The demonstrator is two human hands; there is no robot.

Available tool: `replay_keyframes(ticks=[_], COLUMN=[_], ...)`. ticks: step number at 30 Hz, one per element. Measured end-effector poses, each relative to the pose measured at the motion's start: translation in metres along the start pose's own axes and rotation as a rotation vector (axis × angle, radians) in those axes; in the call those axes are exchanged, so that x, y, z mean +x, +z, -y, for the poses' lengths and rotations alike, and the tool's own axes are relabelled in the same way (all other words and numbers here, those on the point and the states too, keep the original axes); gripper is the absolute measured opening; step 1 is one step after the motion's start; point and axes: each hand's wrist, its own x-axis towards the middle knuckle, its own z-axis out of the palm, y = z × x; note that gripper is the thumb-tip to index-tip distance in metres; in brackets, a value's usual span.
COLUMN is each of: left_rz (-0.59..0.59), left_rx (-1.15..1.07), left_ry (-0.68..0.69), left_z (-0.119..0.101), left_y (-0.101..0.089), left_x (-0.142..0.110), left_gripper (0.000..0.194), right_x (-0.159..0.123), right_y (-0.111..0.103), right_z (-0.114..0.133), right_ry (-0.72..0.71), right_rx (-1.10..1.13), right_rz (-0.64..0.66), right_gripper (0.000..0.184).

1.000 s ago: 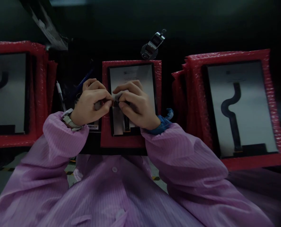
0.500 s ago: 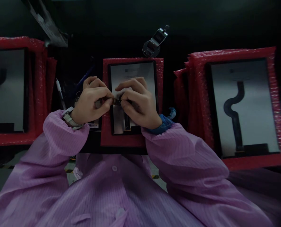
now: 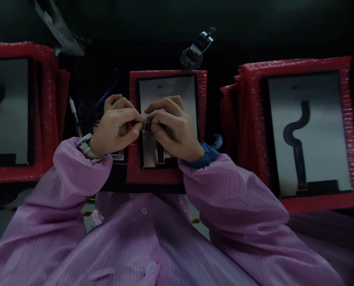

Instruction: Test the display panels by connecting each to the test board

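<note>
Both hands are pinching: the left hand [image 3: 119, 129] is closing thumb and forefinger on one side of a small dark cable end [image 3: 147, 126], while the right hand [image 3: 175, 129] is nipping its other side, partly hiding it. The cable end is sitting between the fingertips, above the left part of a screen [image 3: 172, 85]. That screen is resting on red bubble wrap [image 3: 154, 178]. Another screen [image 3: 323, 119] is lying to the right; a pen [image 3: 74, 115] is lying beyond the left wrist.
</note>
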Motion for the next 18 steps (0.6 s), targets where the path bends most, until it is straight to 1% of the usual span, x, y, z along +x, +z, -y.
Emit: replay_keyframes(ticks=[3, 8, 14, 18], left_rz=[-0.020, 0.026, 0.027, 0.005], left_rx=[-0.005, 0.017, 0.016, -0.008], left_ry=[0.015, -0.047, -0.046, -0.015], left_z=[-0.0001, 0.0001, 0.0037, 0.0057], left_y=[0.0007, 0.0000, 0.0001, -0.0004], left_x=[-0.0004, -0.0002, -0.0009, -0.0010], left_gripper=[0.018, 0.018, 0.021, 0.028], right_x=[-0.0003, -0.0004, 0.0003, -0.0001], right_y=[-0.0002, 0.0005, -0.0006, -0.0018], right_z=[-0.0002, -0.0019, -0.0029, -0.0036], right_ry=[0.015, 0.002, 0.001, -0.011], right_rx=[0.000, 0.032, 0.030, 0.026], right_rz=[0.022, 0.020, 0.048, 0.046], right_gripper=[0.017, 0.016, 0.019, 0.018])
